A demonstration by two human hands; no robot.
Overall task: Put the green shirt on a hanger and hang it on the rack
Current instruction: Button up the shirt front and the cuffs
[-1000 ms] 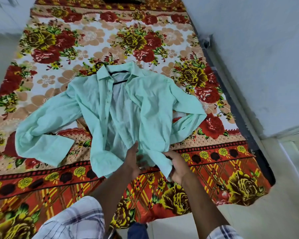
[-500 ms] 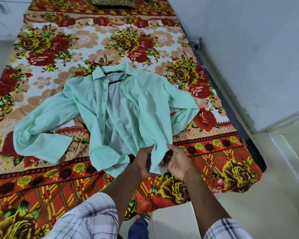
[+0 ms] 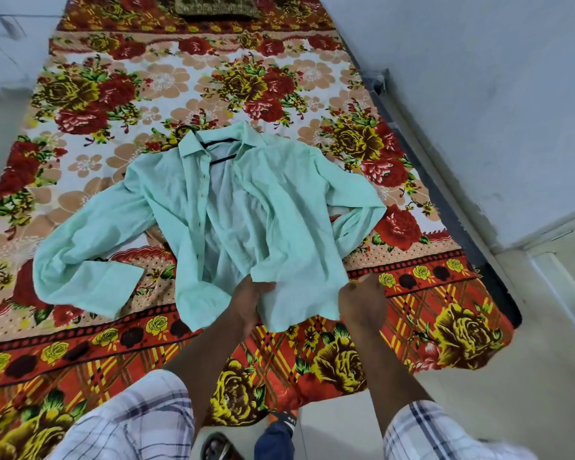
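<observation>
This is a bedroom in a home. A bed fills most of the frame, covered by a floral sheet (image 3: 279, 78) in red, yellow and cream, whose patterned border hangs over the near side. At the top centre lies what may be a dark patterned pillow (image 3: 218, 6), cut off by the frame edge. A plain pale wall (image 3: 478, 78) runs down the right side and a pale, smooth floor (image 3: 512, 393) shows at the lower right. A green shirt (image 3: 279, 210) lies spread on the sheet.
</observation>
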